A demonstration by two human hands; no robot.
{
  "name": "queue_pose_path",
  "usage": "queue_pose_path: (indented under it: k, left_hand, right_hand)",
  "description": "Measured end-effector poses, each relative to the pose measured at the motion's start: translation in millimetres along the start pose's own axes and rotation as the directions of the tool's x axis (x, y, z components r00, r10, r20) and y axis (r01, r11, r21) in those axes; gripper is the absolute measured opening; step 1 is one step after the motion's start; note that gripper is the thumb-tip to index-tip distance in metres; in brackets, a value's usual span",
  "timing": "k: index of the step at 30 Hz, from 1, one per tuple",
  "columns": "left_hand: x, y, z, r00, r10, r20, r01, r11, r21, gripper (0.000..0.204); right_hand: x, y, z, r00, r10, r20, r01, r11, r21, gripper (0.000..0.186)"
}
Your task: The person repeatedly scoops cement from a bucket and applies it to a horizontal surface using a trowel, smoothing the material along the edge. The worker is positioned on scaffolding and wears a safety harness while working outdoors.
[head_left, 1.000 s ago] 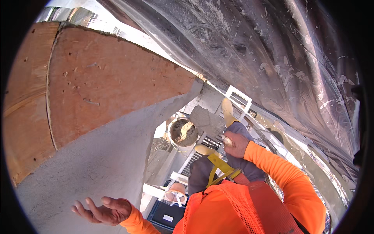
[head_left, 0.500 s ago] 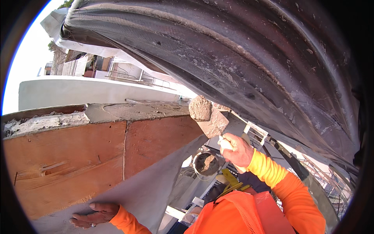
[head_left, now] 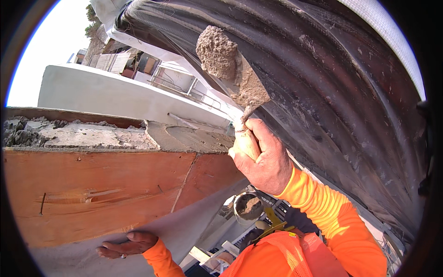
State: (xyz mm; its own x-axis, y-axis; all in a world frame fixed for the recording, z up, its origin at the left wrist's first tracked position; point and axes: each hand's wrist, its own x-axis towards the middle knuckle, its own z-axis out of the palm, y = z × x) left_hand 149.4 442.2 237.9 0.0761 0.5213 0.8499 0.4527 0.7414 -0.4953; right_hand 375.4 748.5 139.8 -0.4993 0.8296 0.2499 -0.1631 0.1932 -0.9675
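My right hand (head_left: 267,161) is closed around the wooden handle of a trowel (head_left: 254,85), raised above the wall top. A thick lump of wet grey-brown mortar (head_left: 216,53) rides on the far part of its blade, and more is smeared near the handle. To the left runs a wall edged by an orange-brown wooden board (head_left: 106,177). Its top has smoothed mortar (head_left: 191,138) toward the right and rough, pale, broken material (head_left: 92,135) toward the left. My left hand (head_left: 129,244) is empty, fingers loosely apart, by the board's lower edge; whether it touches the surface I cannot tell.
A large dark tarp (head_left: 332,87) hangs in folds close along the right and overhead. Below my right forearm is a bucket (head_left: 248,206) with mortar in it. Beyond the wall stands a long pale parapet (head_left: 110,92). A nail (head_left: 42,204) sticks out of the board.
My right hand has lifted the loaded trowel up and to the left, away from above the bucket. The view has shifted, and my left hand appears slightly farther right, still open.
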Motion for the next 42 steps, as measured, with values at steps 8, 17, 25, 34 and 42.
queue_pose_path:
  k: [8, 17, 25, 34, 42]
  left_hand:
    - [-0.7, -4.3, -2.5, 1.0, 0.024, -0.019, -0.023, 0.999, 0.027, 0.067]
    - [-0.2, -8.6, 2.7, 0.996, 0.071, -0.045, -0.073, 0.997, -0.03, 0.066]
    - [-6.4, -9.1, 7.7, 0.999, 0.034, -0.024, -0.035, 0.996, -0.084, 0.068]
    - [-15.3, -15.3, 10.4, 1.0, -0.012, 0.011, 0.012, 0.998, -0.058, 0.075]
    - [-13.4, -16.7, 9.9, 1.0, 0.017, 0.005, -0.016, 0.998, -0.062, 0.069]
  right_hand:
    - [18.4, -70.6, 18.6, 0.905, -0.133, 0.403, 0.186, 0.978, -0.094, 0.034]
    - [42.2, 46.2, 13.2, 0.906, 0.159, 0.393, -0.117, 0.985, -0.127, 0.028]
    - [76.6, 108.7, 37.1, 0.759, 0.179, 0.626, -0.272, 0.961, 0.055, 0.033]
    - [112.6, 86.6, 88.9, 0.765, 0.044, 0.642, 0.016, 0.996, -0.088, 0.038]
    - [101.5, 31.4, 47.5, 0.468, 0.379, 0.798, -0.478, 0.869, -0.132, 0.032]
